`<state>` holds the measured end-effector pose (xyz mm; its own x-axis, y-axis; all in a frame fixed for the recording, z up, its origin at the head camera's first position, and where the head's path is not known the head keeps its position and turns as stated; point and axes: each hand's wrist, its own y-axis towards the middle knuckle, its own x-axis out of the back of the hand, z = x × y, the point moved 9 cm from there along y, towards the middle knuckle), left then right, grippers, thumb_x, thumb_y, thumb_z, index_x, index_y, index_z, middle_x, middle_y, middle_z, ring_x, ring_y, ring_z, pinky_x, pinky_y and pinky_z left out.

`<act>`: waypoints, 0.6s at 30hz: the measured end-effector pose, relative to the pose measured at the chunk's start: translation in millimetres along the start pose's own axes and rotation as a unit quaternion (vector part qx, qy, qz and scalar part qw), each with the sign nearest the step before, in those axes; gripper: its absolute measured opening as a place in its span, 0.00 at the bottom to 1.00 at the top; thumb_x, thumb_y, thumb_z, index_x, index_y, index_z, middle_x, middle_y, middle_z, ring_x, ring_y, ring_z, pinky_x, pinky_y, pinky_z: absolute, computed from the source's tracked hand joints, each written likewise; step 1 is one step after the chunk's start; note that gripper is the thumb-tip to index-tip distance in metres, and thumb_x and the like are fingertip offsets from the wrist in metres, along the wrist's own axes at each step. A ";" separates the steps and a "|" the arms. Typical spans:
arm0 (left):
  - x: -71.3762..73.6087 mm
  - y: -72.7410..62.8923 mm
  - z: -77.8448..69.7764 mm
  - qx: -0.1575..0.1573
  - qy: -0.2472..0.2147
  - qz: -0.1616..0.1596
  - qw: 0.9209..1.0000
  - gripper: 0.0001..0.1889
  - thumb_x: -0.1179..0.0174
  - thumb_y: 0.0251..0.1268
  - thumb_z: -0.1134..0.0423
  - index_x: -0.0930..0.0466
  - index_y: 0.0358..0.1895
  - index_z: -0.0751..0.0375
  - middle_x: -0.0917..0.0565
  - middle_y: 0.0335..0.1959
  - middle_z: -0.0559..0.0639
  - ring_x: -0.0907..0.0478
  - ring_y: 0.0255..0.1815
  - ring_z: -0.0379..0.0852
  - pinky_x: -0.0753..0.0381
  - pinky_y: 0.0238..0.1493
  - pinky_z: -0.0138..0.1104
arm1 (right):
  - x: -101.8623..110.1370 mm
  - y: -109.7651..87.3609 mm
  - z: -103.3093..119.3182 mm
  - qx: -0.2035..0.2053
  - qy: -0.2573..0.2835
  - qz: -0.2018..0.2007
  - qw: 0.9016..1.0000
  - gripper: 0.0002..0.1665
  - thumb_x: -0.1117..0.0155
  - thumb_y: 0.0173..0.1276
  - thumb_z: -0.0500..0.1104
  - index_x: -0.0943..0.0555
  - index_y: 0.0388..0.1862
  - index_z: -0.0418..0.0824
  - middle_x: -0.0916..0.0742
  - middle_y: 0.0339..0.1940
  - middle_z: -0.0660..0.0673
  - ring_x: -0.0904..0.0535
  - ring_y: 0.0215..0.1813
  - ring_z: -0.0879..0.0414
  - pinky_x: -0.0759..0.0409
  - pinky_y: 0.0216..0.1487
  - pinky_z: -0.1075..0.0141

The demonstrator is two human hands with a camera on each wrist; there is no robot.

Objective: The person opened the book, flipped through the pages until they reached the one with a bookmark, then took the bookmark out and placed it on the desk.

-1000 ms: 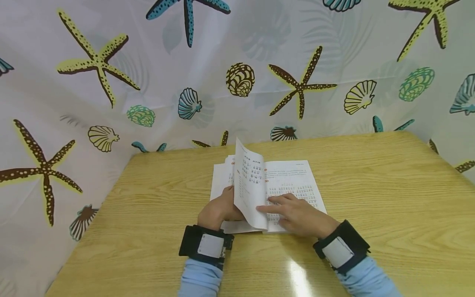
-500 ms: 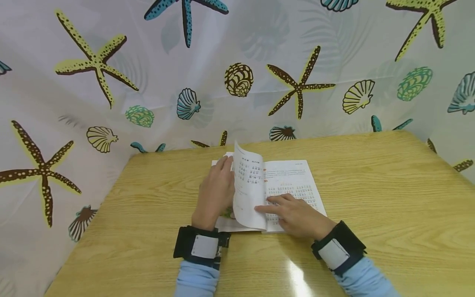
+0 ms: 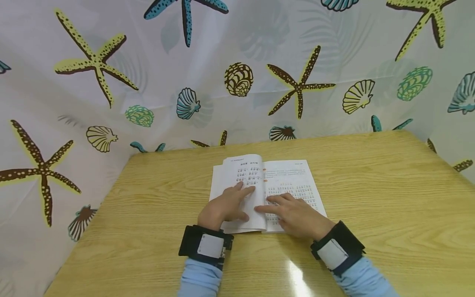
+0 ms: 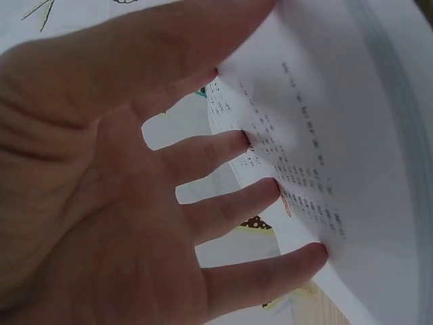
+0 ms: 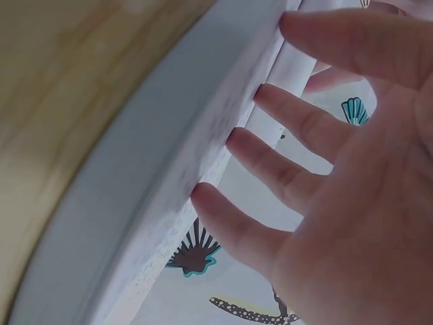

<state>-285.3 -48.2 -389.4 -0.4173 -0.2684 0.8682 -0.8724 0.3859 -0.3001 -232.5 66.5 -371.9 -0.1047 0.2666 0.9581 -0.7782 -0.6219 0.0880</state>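
A book (image 3: 293, 175) with white printed pages lies spread on the table in the head view. My left hand (image 3: 227, 206) rests on its left page (image 3: 243, 165), fingers spread. In the left wrist view the fingertips (image 4: 312, 254) of that hand touch the printed paper (image 4: 352, 156), with nothing gripped. My right hand (image 3: 300, 216) lies across the right page near the book's middle fold, index finger reaching toward the left page. Seen from the right wrist, its fingertips (image 5: 203, 195) press on the page (image 5: 169, 169) with the fingers apart.
The wooden table (image 3: 156, 198) extends to both sides of the book. Behind it hangs a white curtain (image 3: 215, 53) printed with starfish and shells. Black straps (image 3: 205, 245) with grey plates circle both wrists.
A raised leaf at the left has come down flat. My left hand went up along the left side behind that leaf, then returned lower and now lies on top. The right hand stays put.
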 end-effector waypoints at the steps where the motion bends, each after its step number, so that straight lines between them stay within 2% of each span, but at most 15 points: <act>1: 0.2 0.2 0.4 0.001 -0.002 -0.002 1.000 0.42 0.26 0.59 0.64 0.35 0.78 0.50 0.45 0.81 0.58 0.47 0.80 0.61 0.36 0.71 0.56 | -0.1 0.3 0.2 -0.001 -0.002 0.000 1.000 0.35 0.37 0.65 0.26 0.19 0.67 0.51 0.21 0.67 0.33 0.26 0.65 0.33 0.24 0.58 0.36; 12: 1.7 -2.2 0.9 0.003 -0.018 -0.003 1.000 0.43 0.25 0.58 0.66 0.34 0.77 0.50 0.45 0.81 0.57 0.47 0.80 0.60 0.36 0.71 0.56 | 1.4 1.0 -1.8 -0.005 -0.006 -0.002 1.000 0.35 0.34 0.62 0.26 0.20 0.67 0.49 0.20 0.66 0.35 0.25 0.64 0.34 0.22 0.55 0.37; 15: 1.9 -2.3 1.0 0.001 -0.024 -0.004 1.000 0.43 0.25 0.58 0.66 0.34 0.77 0.50 0.45 0.81 0.57 0.48 0.80 0.60 0.37 0.72 0.55 | 4.6 -0.8 -10.7 -0.020 -0.004 -0.005 1.000 0.35 0.35 0.61 0.25 0.20 0.67 0.45 0.19 0.63 0.37 0.24 0.63 0.35 0.21 0.54 0.38; 18: 2.3 -2.3 1.1 0.000 -0.033 -0.006 0.999 0.43 0.25 0.57 0.67 0.34 0.77 0.51 0.45 0.81 0.57 0.48 0.80 0.59 0.37 0.72 0.54 | 8.9 -4.7 -25.4 -0.049 -0.005 -0.007 0.999 0.30 0.35 0.61 0.25 0.17 0.62 0.44 0.18 0.61 0.38 0.23 0.61 0.37 0.21 0.54 0.39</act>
<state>-284.5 -50.6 -387.1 -0.4228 -0.3300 0.8440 -0.8774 0.3821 -0.2901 -245.4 90.5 -370.7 -0.0879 0.2661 0.9599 -0.8359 -0.5439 0.0743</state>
